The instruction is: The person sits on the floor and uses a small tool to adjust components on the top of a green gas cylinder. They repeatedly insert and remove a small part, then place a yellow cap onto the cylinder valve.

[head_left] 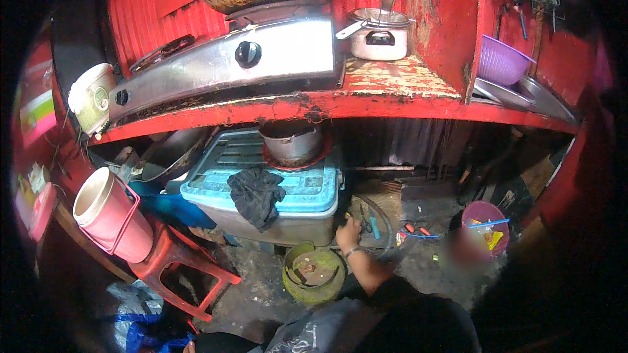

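Observation:
My right hand (348, 234), with a band at its wrist, reaches down beside the right end of a blue-lidded storage box. Its fingers are curled, with a small yellowish bit showing at the tips; what they hold is too small to make out. Close by lie a teal-handled tool (374, 227) and a dark hose (388, 222) curving along the floor. Just left of that hand stands a green gas cylinder (314, 294), its collar facing up. Only a bit of my left hand (190, 347) shows at the lower edge, near a blue plastic bag (147, 336); its fingers are mostly hidden.
The storage box (261, 189) carries a dark cloth (255, 197) and a pot (291, 146). Above, a red shelf (392, 110) bears a gas stove (281, 49). A pink bucket (111, 216) sits on a red stool (170, 268). Red-handled tools (417, 229) and a pink basket (497, 216) lie right.

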`<state>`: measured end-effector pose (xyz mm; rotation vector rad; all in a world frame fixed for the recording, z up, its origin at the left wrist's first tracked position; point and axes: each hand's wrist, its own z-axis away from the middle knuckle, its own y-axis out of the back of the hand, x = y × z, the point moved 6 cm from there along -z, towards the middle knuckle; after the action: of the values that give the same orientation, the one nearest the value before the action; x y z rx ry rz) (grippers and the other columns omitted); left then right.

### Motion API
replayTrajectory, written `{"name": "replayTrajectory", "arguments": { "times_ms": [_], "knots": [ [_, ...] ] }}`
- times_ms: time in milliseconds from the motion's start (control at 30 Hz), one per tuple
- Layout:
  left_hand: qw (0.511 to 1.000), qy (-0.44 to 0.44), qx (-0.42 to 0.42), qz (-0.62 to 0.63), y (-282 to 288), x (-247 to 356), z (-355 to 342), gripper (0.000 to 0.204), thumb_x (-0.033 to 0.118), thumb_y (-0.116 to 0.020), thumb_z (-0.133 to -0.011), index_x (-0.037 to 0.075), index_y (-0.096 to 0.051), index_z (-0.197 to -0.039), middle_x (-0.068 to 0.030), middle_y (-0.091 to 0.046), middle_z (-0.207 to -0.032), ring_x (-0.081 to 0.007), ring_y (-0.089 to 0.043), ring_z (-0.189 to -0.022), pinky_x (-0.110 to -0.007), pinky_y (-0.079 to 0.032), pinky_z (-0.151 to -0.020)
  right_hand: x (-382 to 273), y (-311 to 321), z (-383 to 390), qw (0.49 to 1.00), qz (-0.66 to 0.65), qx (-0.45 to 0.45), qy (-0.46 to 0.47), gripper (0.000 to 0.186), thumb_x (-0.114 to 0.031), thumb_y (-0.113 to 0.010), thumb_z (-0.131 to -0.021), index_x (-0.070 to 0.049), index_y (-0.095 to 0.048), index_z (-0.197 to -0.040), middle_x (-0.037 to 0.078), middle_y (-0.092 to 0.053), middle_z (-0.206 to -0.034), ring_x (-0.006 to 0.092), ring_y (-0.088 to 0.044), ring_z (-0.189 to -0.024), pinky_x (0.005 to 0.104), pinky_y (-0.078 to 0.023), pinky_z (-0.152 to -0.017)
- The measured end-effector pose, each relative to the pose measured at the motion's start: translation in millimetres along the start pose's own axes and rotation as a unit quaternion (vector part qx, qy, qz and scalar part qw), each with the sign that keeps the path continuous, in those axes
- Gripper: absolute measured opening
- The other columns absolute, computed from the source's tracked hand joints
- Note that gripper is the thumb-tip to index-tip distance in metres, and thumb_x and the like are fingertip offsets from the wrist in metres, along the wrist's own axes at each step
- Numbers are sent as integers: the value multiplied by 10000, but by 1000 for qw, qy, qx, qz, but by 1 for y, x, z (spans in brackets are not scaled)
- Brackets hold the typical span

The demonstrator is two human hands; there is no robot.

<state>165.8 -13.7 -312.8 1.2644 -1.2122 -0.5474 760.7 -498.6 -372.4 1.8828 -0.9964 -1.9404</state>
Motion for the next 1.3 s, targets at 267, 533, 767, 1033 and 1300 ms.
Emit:
{"name": "replayTrajectory", "arguments": {
  "times_ms": [267, 533, 767, 1033, 1300],
  "knots": [
    [933, 144, 61, 325, 11, 20, -19, 435, 58, -579, -893, -6, -508, -1318, -171, -619, -1177, -273, -580, -1093, -361, -448, -957, -77, 37, 179, 853, 66, -257, 449, 464, -290, -705, -808, -13, -564, -1153, 190, -538, -1230, 367, -456, -1213, 505, -410, -902],
    [946, 222, 99, 213, 49, 86, -26, 384, 316, -582, -959, -55, -662, -1017, -104, -677, -908, -165, -590, -845, -302, -461, -816, -57, -15, 227, 763, 204, -226, 570, 104, -157, -544, -820, -58, -562, -793, 60, -599, -589, 242, -589, -471, 396, -451, -408],
    [947, 298, 74, 93, 51, 19, 47, 439, 334, -537, -975, -19, -585, -1231, -135, -639, -1123, -191, -588, -1017, -316, -447, -932, -71, -62, 219, 826, 185, -216, 487, 206, -208, -545, -838, -111, -621, -674, 97, -645, -615, 244, -639, -525, 391, -470, -456],
    [758, 502, 140, 393, 121, 39, 180, 594, 452, -393, -1008, -25, -488, -1349, -139, -551, -1329, -255, -566, -1167, -359, -452, -991, -79, -57, 206, 835, 213, -261, 435, 286, -328, -579, -891, -86, -503, -1023, 120, -613, -816, 266, -653, -696, 393, -516, -562],
    [874, 467, 59, 121, 60, 45, 236, 497, 336, -489, -973, 24, -495, -1360, -149, -550, -1339, -240, -503, -1248, -346, -372, -1057, -90, -66, 216, 822, 201, -305, 437, 328, -317, -619, -841, -95, -505, -1054, 123, -650, -829, 293, -644, -672, 427, -515, -594]
  ]
}}
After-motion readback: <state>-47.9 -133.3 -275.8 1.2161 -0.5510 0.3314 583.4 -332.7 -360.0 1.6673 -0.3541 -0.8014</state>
